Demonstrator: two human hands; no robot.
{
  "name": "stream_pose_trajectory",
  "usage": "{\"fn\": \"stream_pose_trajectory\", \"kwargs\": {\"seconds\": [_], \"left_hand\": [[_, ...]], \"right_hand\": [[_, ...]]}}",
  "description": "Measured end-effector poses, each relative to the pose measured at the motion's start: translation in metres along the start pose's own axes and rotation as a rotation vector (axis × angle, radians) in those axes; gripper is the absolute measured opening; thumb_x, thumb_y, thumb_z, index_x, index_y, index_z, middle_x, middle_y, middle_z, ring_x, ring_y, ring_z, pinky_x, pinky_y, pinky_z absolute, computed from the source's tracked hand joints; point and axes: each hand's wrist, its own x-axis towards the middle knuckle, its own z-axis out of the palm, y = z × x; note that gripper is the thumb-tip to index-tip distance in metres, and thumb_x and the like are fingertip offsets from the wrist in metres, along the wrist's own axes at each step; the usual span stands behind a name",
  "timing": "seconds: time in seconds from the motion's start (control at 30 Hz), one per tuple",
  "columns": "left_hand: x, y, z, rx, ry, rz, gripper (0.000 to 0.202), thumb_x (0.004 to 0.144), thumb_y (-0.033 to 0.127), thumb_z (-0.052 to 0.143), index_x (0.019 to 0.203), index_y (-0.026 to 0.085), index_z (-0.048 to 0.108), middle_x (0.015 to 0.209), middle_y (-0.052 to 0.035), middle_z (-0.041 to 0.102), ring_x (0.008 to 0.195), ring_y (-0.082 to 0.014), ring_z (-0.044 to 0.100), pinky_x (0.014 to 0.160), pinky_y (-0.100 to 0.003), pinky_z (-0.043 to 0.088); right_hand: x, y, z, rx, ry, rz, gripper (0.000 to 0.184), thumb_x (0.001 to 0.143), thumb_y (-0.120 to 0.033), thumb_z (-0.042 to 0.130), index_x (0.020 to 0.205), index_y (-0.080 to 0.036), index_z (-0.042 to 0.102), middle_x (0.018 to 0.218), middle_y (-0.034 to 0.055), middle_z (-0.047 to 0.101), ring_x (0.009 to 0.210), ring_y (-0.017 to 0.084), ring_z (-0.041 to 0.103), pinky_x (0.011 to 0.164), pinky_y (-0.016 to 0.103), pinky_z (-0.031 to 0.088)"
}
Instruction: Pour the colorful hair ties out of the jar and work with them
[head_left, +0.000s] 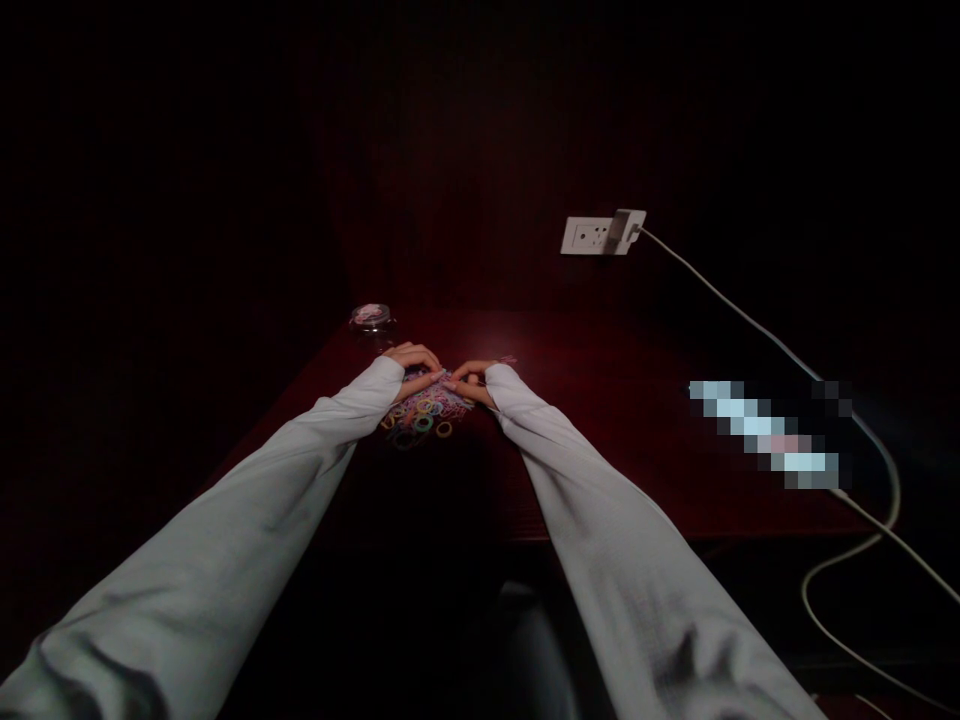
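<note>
A pile of small, multicoloured elastic hair ties (425,408) lies on the dark red table, with yellow, green, pink and purple rings among them. Over the left side of the pile, my left hand (412,365) is closed, its thumb and fingers drawn together at the tips. From the other side my right hand (472,382) comes in, thumb and forefinger also pinched. The fingertips of both hands nearly meet above the pile. Whatever they pinch is too small and dim to make out. A few pinkish hair ties (508,359) show just beyond my right wrist.
A round, clear-lidded jar (371,319) stands behind my left hand. On the back wall is a socket (589,236) with a charger (627,232); its white cable (757,325) runs down the right side. A blurred-out, bright device (765,432) lies at the table's right.
</note>
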Motion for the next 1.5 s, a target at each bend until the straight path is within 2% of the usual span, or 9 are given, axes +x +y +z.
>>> {"fn": "stream_pose_trajectory", "kwargs": {"seconds": [0.1, 0.27, 0.47, 0.63, 0.73, 0.87, 1.13, 1.5], "left_hand": [[0.000, -0.001, 0.000, 0.009, -0.008, -0.015, 0.039, 0.099, 0.056, 0.057, 0.084, 0.023, 0.071, 0.099, -0.0069, 0.080, 0.090, -0.0231, 0.067, 0.093, -0.043, 0.049], [0.000, 0.000, -0.002, 0.002, 0.028, 0.047, 0.032, 0.097, 0.048, 0.060, 0.083, 0.022, 0.073, 0.096, -0.0071, 0.080, 0.088, -0.0227, 0.068, 0.090, -0.041, 0.049], [0.000, 0.002, -0.009, 0.056, -0.055, -0.029, 0.030, 0.097, 0.049, 0.062, 0.087, 0.023, 0.073, 0.100, -0.0063, 0.080, 0.094, -0.0235, 0.070, 0.095, -0.042, 0.049], [-0.001, -0.002, -0.011, 0.054, -0.068, -0.040, 0.028, 0.098, 0.048, 0.063, 0.091, 0.023, 0.074, 0.103, -0.0060, 0.080, 0.096, -0.0230, 0.069, 0.096, -0.040, 0.049], [-0.002, -0.002, -0.011, 0.063, -0.087, -0.048, 0.028, 0.099, 0.048, 0.062, 0.094, 0.023, 0.074, 0.105, -0.0062, 0.080, 0.098, -0.0234, 0.068, 0.098, -0.041, 0.047], [-0.001, 0.000, -0.010, 0.093, -0.067, -0.085, 0.026, 0.098, 0.045, 0.063, 0.088, 0.023, 0.072, 0.101, -0.0054, 0.079, 0.095, -0.0232, 0.066, 0.098, -0.041, 0.045], [-0.002, 0.001, -0.011, 0.165, -0.073, -0.088, 0.028, 0.100, 0.046, 0.060, 0.089, 0.023, 0.072, 0.103, -0.0042, 0.079, 0.097, -0.0232, 0.065, 0.099, -0.041, 0.041], [-0.005, 0.029, -0.019, 0.216, -0.076, -0.130, 0.027, 0.104, 0.041, 0.053, 0.092, 0.023, 0.068, 0.110, -0.0041, 0.078, 0.104, -0.0238, 0.066, 0.099, -0.040, 0.040]], "right_hand": [[0.001, 0.002, 0.001, 0.010, 0.004, -0.021, 0.054, 0.080, -0.068, 0.080, 0.093, -0.016, 0.081, 0.057, -0.0050, 0.058, 0.056, 0.009, 0.044, 0.059, 0.025, 0.030], [0.001, 0.004, 0.002, 0.033, 0.014, -0.035, 0.059, 0.078, -0.074, 0.077, 0.086, -0.016, 0.079, 0.058, -0.0045, 0.057, 0.056, 0.009, 0.044, 0.057, 0.025, 0.028], [0.003, 0.007, 0.003, 0.009, 0.016, -0.049, 0.058, 0.080, -0.073, 0.075, 0.088, -0.016, 0.080, 0.056, -0.0054, 0.053, 0.054, 0.008, 0.037, 0.056, 0.025, 0.023], [0.003, 0.005, 0.003, 0.022, 0.016, -0.062, 0.054, 0.081, -0.071, 0.075, 0.086, -0.017, 0.079, 0.056, -0.0068, 0.048, 0.054, 0.008, 0.033, 0.055, 0.026, 0.021], [0.004, 0.002, 0.003, 0.008, 0.034, -0.084, 0.049, 0.082, -0.066, 0.076, 0.082, -0.017, 0.078, 0.061, -0.0054, 0.049, 0.058, 0.009, 0.036, 0.058, 0.027, 0.023], [0.005, -0.002, 0.003, -0.028, 0.061, -0.144, 0.039, 0.083, -0.055, 0.078, 0.076, -0.018, 0.075, 0.068, -0.0032, 0.052, 0.066, 0.011, 0.042, 0.063, 0.027, 0.028], [0.006, -0.001, 0.005, -0.009, 0.043, -0.145, 0.021, 0.083, -0.035, 0.074, 0.072, -0.019, 0.069, 0.067, -0.0040, 0.050, 0.068, 0.011, 0.043, 0.065, 0.026, 0.029], [-0.003, -0.010, 0.000, 0.054, 0.006, -0.142, 0.018, 0.083, -0.034, 0.071, 0.074, -0.019, 0.065, 0.065, -0.0056, 0.050, 0.062, 0.010, 0.039, 0.062, 0.025, 0.028]]}}
